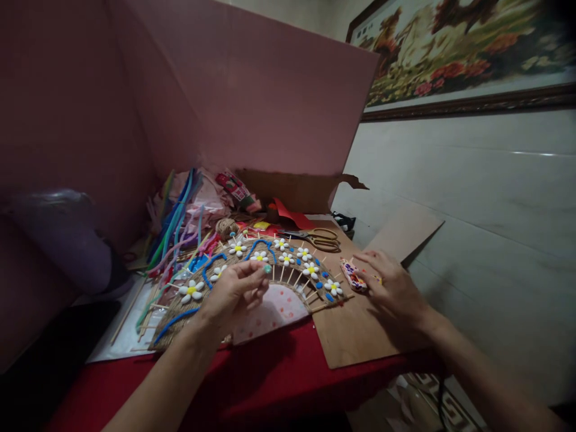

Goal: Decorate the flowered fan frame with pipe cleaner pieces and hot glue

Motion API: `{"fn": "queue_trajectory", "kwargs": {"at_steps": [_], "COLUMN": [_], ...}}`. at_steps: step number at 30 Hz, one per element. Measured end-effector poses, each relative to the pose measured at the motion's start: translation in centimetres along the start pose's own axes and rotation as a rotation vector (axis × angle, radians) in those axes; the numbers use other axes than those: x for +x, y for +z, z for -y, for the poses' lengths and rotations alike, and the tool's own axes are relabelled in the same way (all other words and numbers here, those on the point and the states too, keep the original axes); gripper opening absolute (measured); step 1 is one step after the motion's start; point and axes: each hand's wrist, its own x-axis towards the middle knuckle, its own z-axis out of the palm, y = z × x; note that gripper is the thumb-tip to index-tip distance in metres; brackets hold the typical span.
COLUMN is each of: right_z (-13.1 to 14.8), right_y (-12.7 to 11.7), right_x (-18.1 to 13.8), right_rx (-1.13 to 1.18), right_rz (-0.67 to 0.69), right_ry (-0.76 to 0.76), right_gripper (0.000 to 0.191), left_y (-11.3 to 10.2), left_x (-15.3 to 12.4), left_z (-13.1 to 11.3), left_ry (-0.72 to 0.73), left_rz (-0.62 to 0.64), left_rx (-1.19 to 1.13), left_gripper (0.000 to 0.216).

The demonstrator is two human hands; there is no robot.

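A half-round woven craft piece [288, 267] lies on the red table, trimmed with white flowers, blue pipe cleaners and wooden sticks around a dotted pink centre. My left hand [234, 291] rests on it with fingers curled, pinching a small teal bead at the fingertips. My right hand [391, 282] lies on a cardboard sheet [360, 336], its fingers on a small colourful patterned packet [353, 276].
Gold-handled scissors [317, 239] lie behind the craft piece. A ball of twine [226, 227] and a heap of pipe cleaners [177, 228] sit at the back left. A pink board [252, 90] stands behind, a tiled wall to the right, and a dark item at left [54, 354].
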Motion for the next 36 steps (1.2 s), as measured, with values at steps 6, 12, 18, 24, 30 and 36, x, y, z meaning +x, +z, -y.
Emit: {"fn": "queue_trajectory", "kwargs": {"at_steps": [6, 12, 18, 24, 30, 36], "right_z": [11.0, 17.0, 18.1, 17.5, 17.5, 17.5], "right_y": [1.5, 5.2, 7.6, 9.1, 9.5, 9.4], "right_x": [1.0, 2.1, 2.6, 2.1, 2.0, 2.0], "right_rx": [0.176, 0.24, 0.279, 0.359, 0.349, 0.38], "right_rz": [0.094, 0.151, 0.195, 0.106, 0.143, 0.158], "right_ry": [-0.346, -0.586, -0.586, -0.574, -0.594, -0.583], "right_gripper": [0.02, 0.014, 0.029, 0.02, 0.019, 0.02], "left_y": [-0.9, -7.3, -11.6, -12.7, -13.9, -14.6], "left_x": [-4.5, -8.4, -8.3, -6.4, -4.9, -4.4], "left_z": [-4.6, -4.9, -3.1, -3.1, -3.4, -2.9], "left_ry": [0.215, 0.449, 0.349, 0.346, 0.271, 0.29], "left_rz": [-0.327, -0.772, -0.955, -0.965, -0.965, -0.921], "left_rx": [0.127, 0.461, 0.659, 0.943, 1.025, 0.999], "left_gripper": [0.029, 0.031, 0.027, 0.019, 0.017, 0.018]}}
